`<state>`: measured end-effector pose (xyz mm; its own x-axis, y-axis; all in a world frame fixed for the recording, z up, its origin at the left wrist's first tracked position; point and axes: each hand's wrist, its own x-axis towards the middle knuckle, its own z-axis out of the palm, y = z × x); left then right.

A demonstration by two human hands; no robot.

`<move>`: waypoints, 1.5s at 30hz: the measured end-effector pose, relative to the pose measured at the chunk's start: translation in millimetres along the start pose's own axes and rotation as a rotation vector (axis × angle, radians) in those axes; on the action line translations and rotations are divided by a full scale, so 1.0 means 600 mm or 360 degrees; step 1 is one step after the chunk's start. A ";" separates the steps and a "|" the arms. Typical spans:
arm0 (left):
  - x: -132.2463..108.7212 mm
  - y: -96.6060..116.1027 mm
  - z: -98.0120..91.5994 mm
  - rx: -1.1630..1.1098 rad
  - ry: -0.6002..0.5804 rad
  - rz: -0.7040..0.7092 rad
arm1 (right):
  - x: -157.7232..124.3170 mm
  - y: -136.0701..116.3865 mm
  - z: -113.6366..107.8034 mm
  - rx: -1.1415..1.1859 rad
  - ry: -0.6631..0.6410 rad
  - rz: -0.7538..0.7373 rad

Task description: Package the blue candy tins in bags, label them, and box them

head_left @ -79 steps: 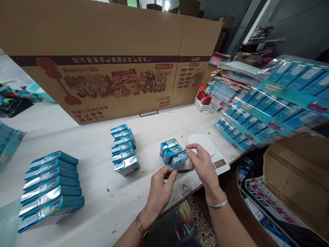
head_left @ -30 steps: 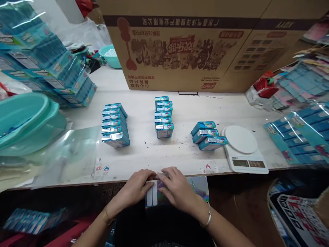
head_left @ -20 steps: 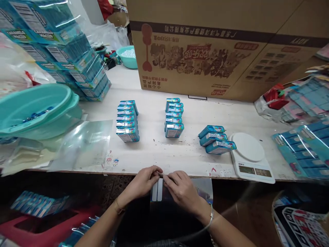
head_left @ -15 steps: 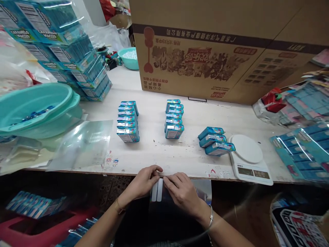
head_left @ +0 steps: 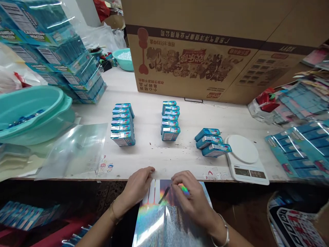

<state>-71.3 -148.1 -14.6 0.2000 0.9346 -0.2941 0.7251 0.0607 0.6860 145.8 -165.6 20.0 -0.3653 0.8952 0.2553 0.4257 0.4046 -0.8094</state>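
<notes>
A shiny holographic sheet [head_left: 151, 226] lies below the table's front edge, with white strips [head_left: 157, 192] along its upper left part. My left hand [head_left: 138, 183] rests at the sheet's upper left corner. Its fingers are partly stretched over the table edge, thumb slightly apart from the index finger. Over the sheet's upper right, my right hand [head_left: 191, 199] is closed in a pinch. A narrow strip [head_left: 164, 195], dark against the sheet, curls out from its fingertips. Just what lies between these fingertips is hidden.
Two rows of small blue boxes [head_left: 122, 139] [head_left: 171, 133] and a shorter group [head_left: 216, 149] stand on the table. A white scale [head_left: 243, 149] is on the right. A large carton [head_left: 192, 44] stands behind. Teal basins [head_left: 51, 127] and stacked packs [head_left: 74, 65] are left.
The holographic sheet now shows much more of its surface below my hands. My right hand has moved right, away from my left, with a narrow strip at its fingertips. My left hand has shifted slightly left.
</notes>
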 end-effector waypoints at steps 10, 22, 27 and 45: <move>0.069 0.110 -0.021 -0.0953 -0.0371 0.0261 | 0.077 0.020 -0.108 0.0235 0.0217 0.0472; 0.247 0.240 0.021 -0.0504 0.0161 0.0426 | 0.150 0.115 -0.197 -0.0393 0.0816 0.0422; 0.306 0.274 0.042 -0.0028 0.0288 0.0422 | 0.182 0.171 -0.220 -0.0722 0.0908 0.0478; 0.346 0.247 0.117 -0.0566 0.0235 0.0314 | 0.178 0.226 -0.215 -0.0694 0.0834 0.0573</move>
<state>124.0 30.2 -21.1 0.1969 0.9789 -0.0537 0.4047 -0.0312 0.9139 270.9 8.9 5.8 0.2514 0.9132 0.3209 0.7715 0.0112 -0.6362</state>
